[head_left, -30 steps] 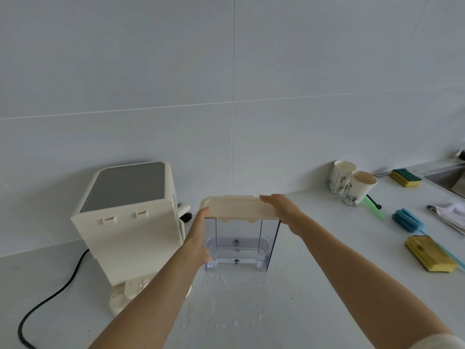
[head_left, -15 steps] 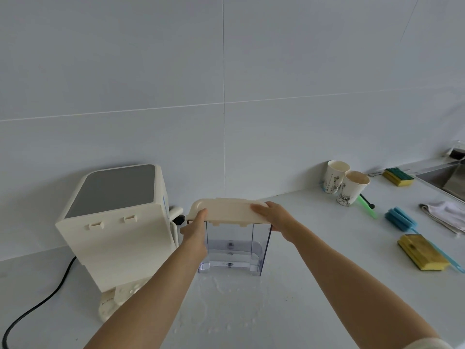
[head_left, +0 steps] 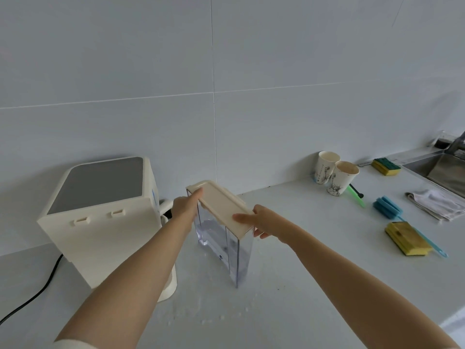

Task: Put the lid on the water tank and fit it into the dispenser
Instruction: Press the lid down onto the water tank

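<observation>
Rotated since earlier, water tank [head_left: 226, 248] stands end-on; my left hand [head_left: 185, 206] and right hand [head_left: 266, 221] fingers grip its lid [head_left: 221, 206].

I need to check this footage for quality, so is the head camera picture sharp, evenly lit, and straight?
Head view: soft, even daylight, no hard shadows; wide-angle bend curves the tile lines; the lid and both hands slightly soft; faint sheen on the wet counter.
</observation>
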`<state>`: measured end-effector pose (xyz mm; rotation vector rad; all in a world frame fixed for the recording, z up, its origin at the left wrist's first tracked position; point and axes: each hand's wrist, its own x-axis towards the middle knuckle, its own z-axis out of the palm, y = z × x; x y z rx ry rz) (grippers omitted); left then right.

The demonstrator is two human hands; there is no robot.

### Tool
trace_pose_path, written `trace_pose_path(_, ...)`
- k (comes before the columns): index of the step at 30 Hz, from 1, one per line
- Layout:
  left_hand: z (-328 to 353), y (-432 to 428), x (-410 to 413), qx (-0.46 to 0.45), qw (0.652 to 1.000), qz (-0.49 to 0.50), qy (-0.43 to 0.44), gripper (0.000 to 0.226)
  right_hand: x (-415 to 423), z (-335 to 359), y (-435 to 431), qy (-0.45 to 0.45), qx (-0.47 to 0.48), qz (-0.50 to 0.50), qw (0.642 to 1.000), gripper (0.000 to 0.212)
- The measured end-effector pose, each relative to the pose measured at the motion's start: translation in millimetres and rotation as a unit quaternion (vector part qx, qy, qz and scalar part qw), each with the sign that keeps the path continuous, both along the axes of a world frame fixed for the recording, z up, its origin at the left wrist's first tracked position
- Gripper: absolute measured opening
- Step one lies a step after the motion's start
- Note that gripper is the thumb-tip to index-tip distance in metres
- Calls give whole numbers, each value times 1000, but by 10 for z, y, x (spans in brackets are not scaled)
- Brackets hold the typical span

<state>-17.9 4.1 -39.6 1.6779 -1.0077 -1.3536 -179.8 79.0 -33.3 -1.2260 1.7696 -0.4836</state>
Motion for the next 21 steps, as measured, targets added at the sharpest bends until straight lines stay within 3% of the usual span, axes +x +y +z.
trace_pose_path(5,76,-126,-57,-24,997,-46,-55,31,181,-19,47,11,30,27,999,72)
trace_pose_path(11,120,-119,-87,-13,977,-204,-69,25,355,-58,83,15,45,37,998,75)
trace_pose_path(15,169,-33,-21,1,971,-235,-42,41,237,50,80,12,39,42,998,76)
trace_pose_path(21,320,349,84,-5,964,-259,-52,74,56,384,-202,0,-77,37,996,69)
